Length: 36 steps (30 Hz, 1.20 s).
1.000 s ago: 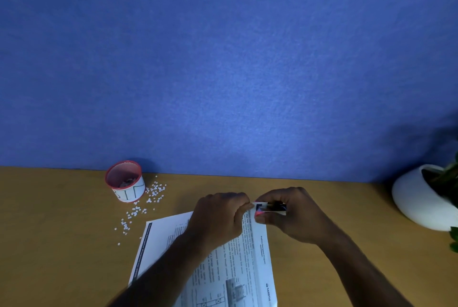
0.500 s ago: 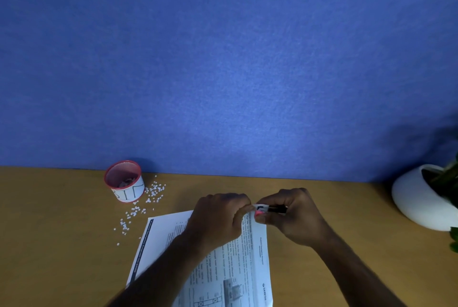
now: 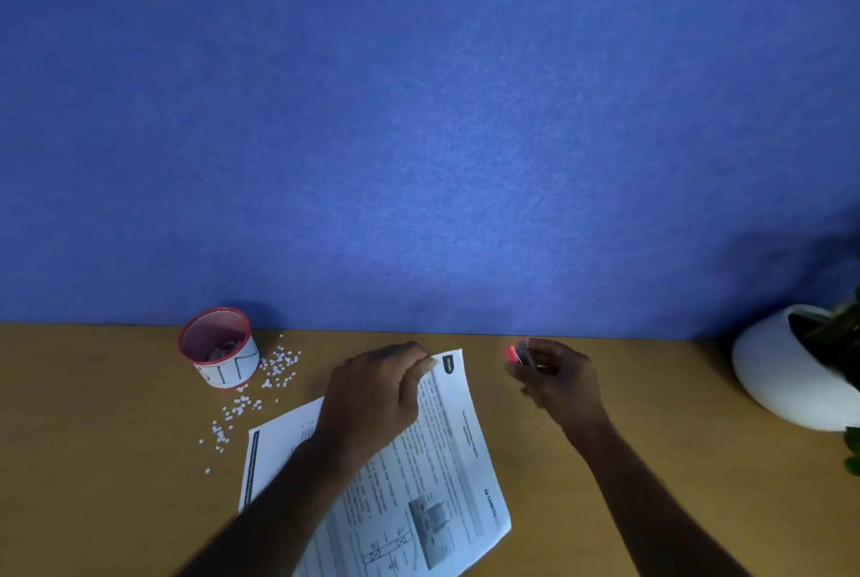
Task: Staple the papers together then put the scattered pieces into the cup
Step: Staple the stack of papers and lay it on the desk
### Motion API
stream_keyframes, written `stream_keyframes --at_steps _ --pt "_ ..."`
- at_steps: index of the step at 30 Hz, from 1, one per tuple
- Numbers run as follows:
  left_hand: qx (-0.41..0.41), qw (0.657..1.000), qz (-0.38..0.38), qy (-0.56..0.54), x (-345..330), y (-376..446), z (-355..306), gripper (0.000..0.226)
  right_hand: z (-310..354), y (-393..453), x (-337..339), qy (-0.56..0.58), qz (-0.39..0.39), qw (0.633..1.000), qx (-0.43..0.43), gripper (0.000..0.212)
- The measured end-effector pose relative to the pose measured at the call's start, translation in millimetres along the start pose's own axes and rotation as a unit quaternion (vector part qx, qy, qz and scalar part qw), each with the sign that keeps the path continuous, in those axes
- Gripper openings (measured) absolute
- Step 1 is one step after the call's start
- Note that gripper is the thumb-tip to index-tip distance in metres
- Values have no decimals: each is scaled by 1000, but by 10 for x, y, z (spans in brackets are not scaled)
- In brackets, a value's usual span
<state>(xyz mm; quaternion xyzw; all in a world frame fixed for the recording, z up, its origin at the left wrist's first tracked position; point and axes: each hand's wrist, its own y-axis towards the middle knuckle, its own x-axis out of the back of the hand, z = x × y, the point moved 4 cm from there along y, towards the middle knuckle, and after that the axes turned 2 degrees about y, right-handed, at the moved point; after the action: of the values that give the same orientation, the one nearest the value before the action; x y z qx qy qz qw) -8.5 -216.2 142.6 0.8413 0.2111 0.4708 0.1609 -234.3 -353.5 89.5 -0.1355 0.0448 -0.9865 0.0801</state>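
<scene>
Left hand (image 3: 372,399) pinched on far corner of papers (image 3: 419,474), flat on table (image 3: 93,460). Right hand (image 3: 556,378) closed around pink stapler (image 3: 517,352), apart from papers. Scattered pieces (image 3: 274,367) beside cup (image 3: 218,350).

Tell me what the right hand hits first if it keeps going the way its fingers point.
The right hand, holding the stapler, points away toward the blue wall. Only bare desk lies ahead, so probably the wall, though depth is hard to judge.
</scene>
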Motion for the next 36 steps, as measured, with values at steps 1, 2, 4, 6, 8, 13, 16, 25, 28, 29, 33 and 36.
stream_keyframes --at_steps 1,2,4,6,8,13,16,25,28,29,33,36 --pt "4 1000 -4 -2 -4 3 20 25 -151 119 56 -61 -22 998 6 22" --pt "8 1000 -6 -4 -14 5 36 25 -287 228 107 -138 -35 990 22 21" --pt "9 1000 -9 -6 -40 7 63 26 -519 404 171 -246 -49 967 39 25" --pt "7 1000 -13 -7 -70 13 82 29 -686 537 198 -287 -57 956 22 26" --pt "8 1000 -15 -13 -101 17 102 30 -747 617 181 -327 -70 942 5 23" --pt "24 999 -2 -21 -194 33 156 35 -868 767 181 -353 -129 926 -42 35" --pt "30 999 1 -30 -225 36 185 35 -977 822 149 -367 -114 921 -64 41" --pt "23 999 5 -29 -239 56 159 36 -910 758 141 -399 -103 909 -53 26" --pt "23 999 7 -31 -238 63 140 36 -571 562 81 -287 -124 950 16 35" --pt "23 999 6 -31 -234 67 130 36 -423 446 18 -176 -93 980 28 36" --pt "31 999 8 -34 -207 90 112 35 177 -108 -339 61 198 978 29 39" --pt "36 999 5 -40 -181 115 92 34 463 -376 -454 32 275 960 50 20"
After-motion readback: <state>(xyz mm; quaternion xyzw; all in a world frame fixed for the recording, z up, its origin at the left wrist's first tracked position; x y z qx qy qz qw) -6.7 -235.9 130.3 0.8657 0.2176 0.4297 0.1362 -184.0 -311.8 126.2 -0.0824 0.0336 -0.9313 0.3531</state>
